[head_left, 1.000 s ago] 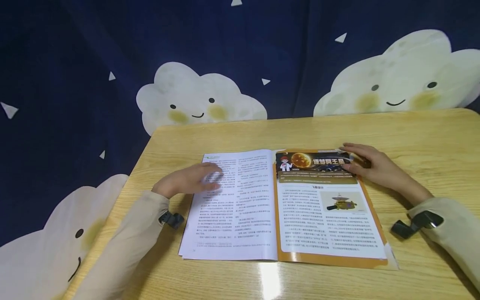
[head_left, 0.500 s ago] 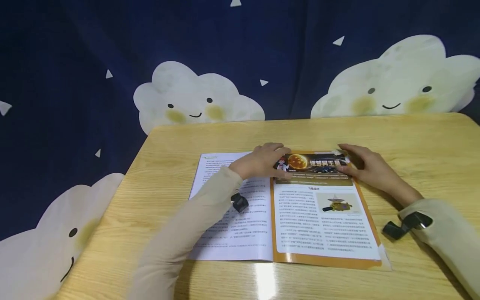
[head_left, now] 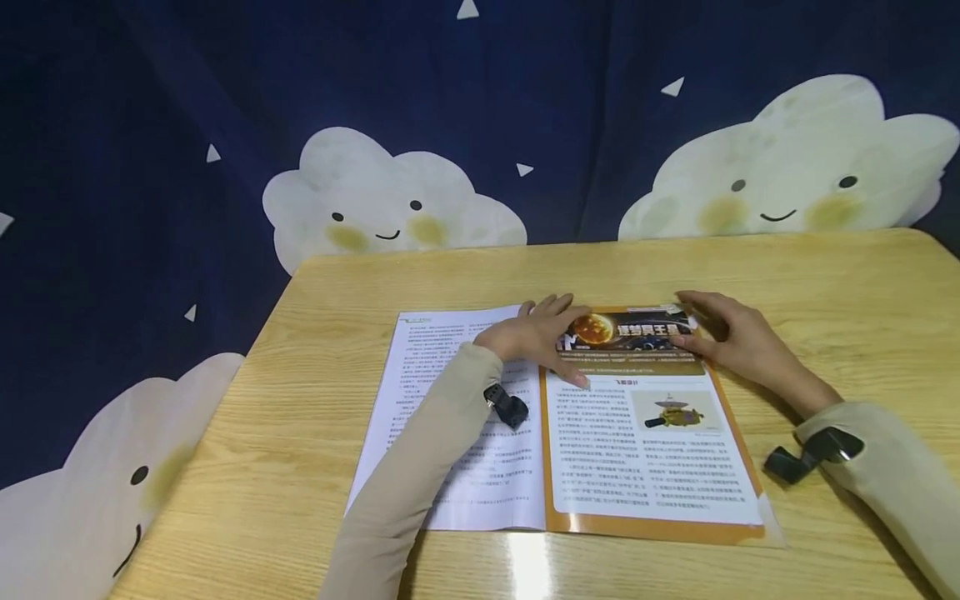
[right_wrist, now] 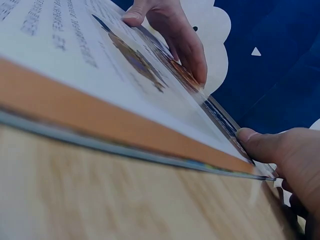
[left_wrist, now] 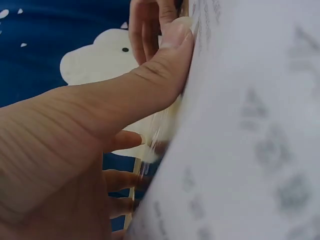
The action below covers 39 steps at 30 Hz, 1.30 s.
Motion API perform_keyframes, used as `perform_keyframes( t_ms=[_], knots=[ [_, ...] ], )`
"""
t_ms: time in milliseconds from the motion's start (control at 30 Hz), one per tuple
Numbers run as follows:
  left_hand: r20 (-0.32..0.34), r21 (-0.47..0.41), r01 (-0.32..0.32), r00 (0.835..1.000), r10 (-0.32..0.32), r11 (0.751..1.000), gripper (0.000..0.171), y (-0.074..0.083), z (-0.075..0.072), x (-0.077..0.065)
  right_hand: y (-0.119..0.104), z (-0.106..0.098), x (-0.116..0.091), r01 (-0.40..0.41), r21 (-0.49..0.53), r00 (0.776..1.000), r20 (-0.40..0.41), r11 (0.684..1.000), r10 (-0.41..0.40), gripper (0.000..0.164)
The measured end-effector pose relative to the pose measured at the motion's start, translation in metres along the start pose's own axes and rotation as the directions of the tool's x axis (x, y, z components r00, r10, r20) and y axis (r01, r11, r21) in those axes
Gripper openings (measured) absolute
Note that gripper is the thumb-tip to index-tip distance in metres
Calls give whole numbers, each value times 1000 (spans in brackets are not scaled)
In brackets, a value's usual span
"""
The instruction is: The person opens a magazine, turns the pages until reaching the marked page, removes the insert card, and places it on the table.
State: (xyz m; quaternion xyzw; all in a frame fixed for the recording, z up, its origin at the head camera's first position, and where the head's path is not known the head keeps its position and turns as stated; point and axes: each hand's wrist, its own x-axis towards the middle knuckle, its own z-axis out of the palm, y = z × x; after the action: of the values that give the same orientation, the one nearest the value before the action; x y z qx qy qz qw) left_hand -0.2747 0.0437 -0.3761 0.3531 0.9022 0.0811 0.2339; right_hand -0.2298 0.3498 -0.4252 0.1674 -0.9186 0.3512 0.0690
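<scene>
An open magazine (head_left: 600, 450) lies on the wooden table, text on its left page and an orange-bordered right page with a planet banner and a spacecraft picture. My left hand (head_left: 531, 337) rests spread across the upper part of the fold. Its thumb points onto the right page, and its other fingers reach towards the top edge. At the upper right corner, my right hand (head_left: 738, 333) pinches the magazine's edge. The right wrist view shows the right thumb (right_wrist: 260, 142) on top of the page, with the other fingers partly hidden beyond the edge.
The wooden table (head_left: 300, 433) surrounds the magazine on all sides. Behind it hangs a dark blue curtain (head_left: 420, 75) printed with smiling clouds. Black straps with small devices sit on both wrists, over beige sleeves (head_left: 420, 475).
My left hand has moved right from the left page's outer side to the fold, and its fingers have spread. The right hand stays at the upper right corner.
</scene>
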Motion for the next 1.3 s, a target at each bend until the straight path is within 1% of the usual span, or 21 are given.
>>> perform_keyframes(
  t_ms=[133, 200, 333, 433, 500, 600, 700, 767, 833, 967, 1033, 1100, 1167, 1300],
  knots=[
    [-11, 18, -9, 1000, 10, 1000, 115, -1, 4, 1, 0, 0, -2, -10, -12, 1000, 7, 1000, 10, 66],
    [-1, 27, 3, 1000, -3, 1000, 115, 1, 7, -1, 0, 2, -5, 19, -19, 1000, 2, 1000, -19, 64],
    [2, 36, 47, 999, -47, 998, 114, 10, 13, -5, 4, 8, -13, 104, -52, 994, -34, 993, -106, 59],
    [-18, 41, 80, 997, -79, 996, 113, 17, 15, -8, 6, 10, -16, 131, -80, 988, -71, 988, -137, 62],
    [-31, 52, 91, 995, -90, 994, 113, 18, 15, -8, 8, 11, -16, 126, -78, 988, -77, 989, -132, 66],
    [-39, 56, 94, 995, -92, 994, 115, 16, 15, -6, 8, 10, -16, 86, -39, 993, -75, 995, -89, 76],
    [-48, 48, 82, 996, -79, 995, 117, 13, 14, -4, 6, 7, -16, 47, 17, 997, -61, 999, -46, 84],
    [-52, 40, 71, 996, -69, 997, 118, 11, 14, -3, 5, 6, -16, 39, 45, 998, -56, 998, -36, 84],
    [-58, 26, 57, 997, -55, 998, 118, 10, 14, -3, 4, 5, -15, 34, 57, 998, -56, 998, -31, 78],
    [-80, -9, 29, 996, -30, 1000, 119, 7, 11, -4, 4, 4, -15, 39, 59, 997, -71, 998, -35, 52],
    [-95, -21, 19, 995, -21, 1000, 121, 6, 10, -4, 5, 4, -14, 62, 83, 995, -79, 995, -56, 42],
    [-108, -31, 13, 994, -17, 999, 123, 5, 9, -4, 6, 4, -12, 90, 119, 993, -84, 989, -80, 38],
    [-117, -50, 0, 993, -6, 999, 124, 4, 8, -4, 7, 3, -10, 116, 170, 991, -85, 979, -103, 37],
    [-119, -74, -21, 993, 12, 997, 125, 3, 6, -4, 7, 2, -8, 120, 302, 992, -71, 946, -103, 37]
  ],
)
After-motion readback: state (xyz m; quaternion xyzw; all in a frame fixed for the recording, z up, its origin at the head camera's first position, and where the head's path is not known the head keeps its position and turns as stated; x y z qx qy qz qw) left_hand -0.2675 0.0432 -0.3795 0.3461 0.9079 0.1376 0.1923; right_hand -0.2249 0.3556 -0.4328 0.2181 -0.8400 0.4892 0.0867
